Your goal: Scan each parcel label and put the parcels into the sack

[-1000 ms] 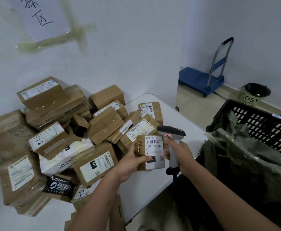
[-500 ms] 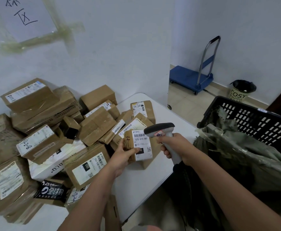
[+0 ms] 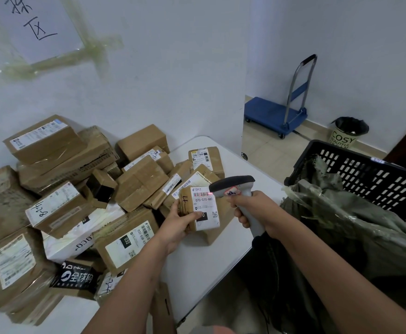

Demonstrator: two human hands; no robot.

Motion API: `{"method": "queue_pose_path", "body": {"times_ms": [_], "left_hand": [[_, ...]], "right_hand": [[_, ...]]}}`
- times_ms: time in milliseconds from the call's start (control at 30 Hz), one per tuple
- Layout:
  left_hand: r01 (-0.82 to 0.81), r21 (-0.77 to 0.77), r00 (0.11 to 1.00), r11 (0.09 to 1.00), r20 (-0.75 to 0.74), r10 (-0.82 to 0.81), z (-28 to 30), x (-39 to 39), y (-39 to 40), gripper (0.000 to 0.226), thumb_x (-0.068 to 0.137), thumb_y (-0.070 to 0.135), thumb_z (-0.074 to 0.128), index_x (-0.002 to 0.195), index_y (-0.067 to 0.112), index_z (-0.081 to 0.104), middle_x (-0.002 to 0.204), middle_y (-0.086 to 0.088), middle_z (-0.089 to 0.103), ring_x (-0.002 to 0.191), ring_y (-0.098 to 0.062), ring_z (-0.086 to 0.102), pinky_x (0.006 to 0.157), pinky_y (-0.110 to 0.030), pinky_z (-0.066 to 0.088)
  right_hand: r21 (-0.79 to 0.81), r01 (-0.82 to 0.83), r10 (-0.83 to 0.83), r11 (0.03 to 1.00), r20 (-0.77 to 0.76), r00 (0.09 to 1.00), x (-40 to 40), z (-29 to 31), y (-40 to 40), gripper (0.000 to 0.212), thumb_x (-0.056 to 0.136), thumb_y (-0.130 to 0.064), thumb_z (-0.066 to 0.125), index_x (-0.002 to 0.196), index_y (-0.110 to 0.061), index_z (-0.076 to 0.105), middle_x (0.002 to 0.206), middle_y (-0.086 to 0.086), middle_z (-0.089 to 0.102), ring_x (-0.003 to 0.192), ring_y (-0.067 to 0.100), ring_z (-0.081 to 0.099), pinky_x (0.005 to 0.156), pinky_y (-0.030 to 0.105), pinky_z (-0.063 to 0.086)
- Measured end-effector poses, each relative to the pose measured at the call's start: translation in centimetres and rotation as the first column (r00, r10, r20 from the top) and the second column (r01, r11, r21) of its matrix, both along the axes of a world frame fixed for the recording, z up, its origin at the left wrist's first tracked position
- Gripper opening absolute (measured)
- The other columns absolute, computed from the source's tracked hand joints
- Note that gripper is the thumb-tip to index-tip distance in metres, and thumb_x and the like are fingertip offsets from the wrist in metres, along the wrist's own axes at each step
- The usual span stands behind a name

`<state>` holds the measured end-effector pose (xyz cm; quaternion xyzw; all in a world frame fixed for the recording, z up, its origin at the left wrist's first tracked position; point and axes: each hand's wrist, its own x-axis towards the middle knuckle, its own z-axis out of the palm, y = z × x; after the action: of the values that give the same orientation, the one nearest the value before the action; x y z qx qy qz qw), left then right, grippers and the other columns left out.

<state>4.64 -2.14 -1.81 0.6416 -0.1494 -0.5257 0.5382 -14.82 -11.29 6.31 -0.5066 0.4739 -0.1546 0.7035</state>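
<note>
Over the table [image 3: 221,249] the left hand [image 3: 176,221] holds the small parcel [image 3: 200,209] in a curled grip, label tilted up and long side running toward the person. The right hand [image 3: 252,208] clasps the scanner [image 3: 235,189], its red line on the barcode. The sack [image 3: 356,227] gapes farther right, beyond the scanner, so I reckon the parcel must cross that way.
</note>
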Motion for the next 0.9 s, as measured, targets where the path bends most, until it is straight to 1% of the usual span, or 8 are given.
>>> {"method": "queue_pose_path", "body": {"times_ms": [200,267,367,467,567,633,767,900], "left_hand": [[0.008,-0.011,1.0,1.0,0.001,-0.008,0.0,-0.1,0.0,0.07,0.085,0.0,0.073,0.138,0.032,0.042,0.113,-0.003,0.074,0.103,-0.024,0.071,0.093,-0.048,0.056],[0.008,-0.012,1.0,1.0,0.002,-0.008,0.0,-0.2,0.0,0.067,0.085,0.0,0.073,0.133,0.034,0.042,0.113,-0.002,0.073,0.103,-0.024,0.071,0.092,-0.046,0.056],[0.014,-0.017,1.0,1.0,0.011,-0.014,0.0,-0.2,-0.1,0.068,0.084,0.001,0.074,0.135,0.034,0.042,0.111,-0.001,0.074,0.102,-0.023,0.072,0.089,-0.044,0.057],[0.041,-0.004,0.999,0.999,0.02,-0.041,0.2,-0.4,0.1,0.073,0.084,0.004,0.075,0.139,0.036,0.038,0.114,0.0,0.073,0.103,-0.023,0.071,0.093,-0.047,0.056],[0.11,0.021,0.994,0.994,0.02,-0.11,0.8,-1.3,0.6,0.07,0.085,0.015,0.076,0.14,0.038,0.039,0.122,0.001,0.069,0.107,-0.023,0.07,0.094,-0.047,0.056],[0.19,0.035,0.981,0.981,0.02,-0.191,1.2,-2.4,0.9,0.055,0.088,0.026,0.073,0.136,0.035,0.046,0.121,0.002,0.071,0.107,-0.021,0.07,0.089,-0.045,0.058],[0.345,0.092,0.939,0.934,-0.018,-0.345,1.3,-6.0,0.2,0.04,0.094,0.036,0.064,0.133,0.029,0.054,0.117,0.002,0.073,0.11,-0.018,0.068,0.089,-0.045,0.059],[0.491,0.199,0.871,0.848,-0.104,-0.48,-0.5,-10.8,-1.4,0.044,0.093,0.045,0.063,0.132,0.026,0.056,0.118,0.002,0.072,0.111,-0.02,0.067,0.082,-0.04,0.06]], "right_hand": [[0.017,0.016,-0.016,1.0,0.021,1.0,-0.1,0.0,0.1,0.024,0.091,-0.021,0.067,0.074,-0.009,0.055,0.056,0.005,0.052,0.044,0.015,0.043,0.043,0.021,0.037],[0.031,0.027,-0.027,0.999,0.028,0.999,-0.1,-0.1,0.1,0.023,0.09,-0.022,0.067,0.076,-0.007,0.056,0.056,0.006,0.053,0.045,0.015,0.044,0.043,0.021,0.038],[0.045,0.039,-0.041,0.998,0.04,0.998,-0.2,-0.2,0.1,0.022,0.09,-0.022,0.068,0.081,-0.005,0.057,0.057,0.006,0.053,0.045,0.015,0.045,0.043,0.021,0.038],[0.057,0.087,-0.091,0.995,0.058,0.994,-0.7,-0.6,0.1,0.018,0.09,-0.02,0.068,0.087,-0.003,0.061,0.057,0.007,0.053,0.045,0.015,0.045,0.042,0.021,0.039],[0.066,0.193,-0.196,0.979,0.041,0.98,-1.9,-1.9,-0.3,0.017,0.089,-0.02,0.068,0.087,-0.005,0.061,0.06,0.008,0.055,0.045,0.014,0.048,0.044,0.023,0.041],[0.07,0.335,-0.336,0.94,-0.005,0.942,-3.4,-3.6,-0.6,0.021,0.089,-0.024,0.07,0.085,-0.005,0.062,0.06,0.007,0.057,0.048,0.015,0.05,0.047,0.025,0.043],[0.104,0.599,-0.589,0.794,-0.115,0.8,-8.3,-8.3,-0.8,0.024,0.089,-0.026,0.071,0.079,-0.005,0.062,0.062,0.008,0.057,0.051,0.016,0.051,0.05,0.028,0.044],[0.18,0.748,-0.698,0.639,-0.273,0.662,-14.7,-12.6,-0.6,0.031,0.092,-0.03,0.067,0.075,-0.005,0.06,0.067,0.008,0.056,0.057,0.018,0.052,0.053,0.03,0.044]]}}
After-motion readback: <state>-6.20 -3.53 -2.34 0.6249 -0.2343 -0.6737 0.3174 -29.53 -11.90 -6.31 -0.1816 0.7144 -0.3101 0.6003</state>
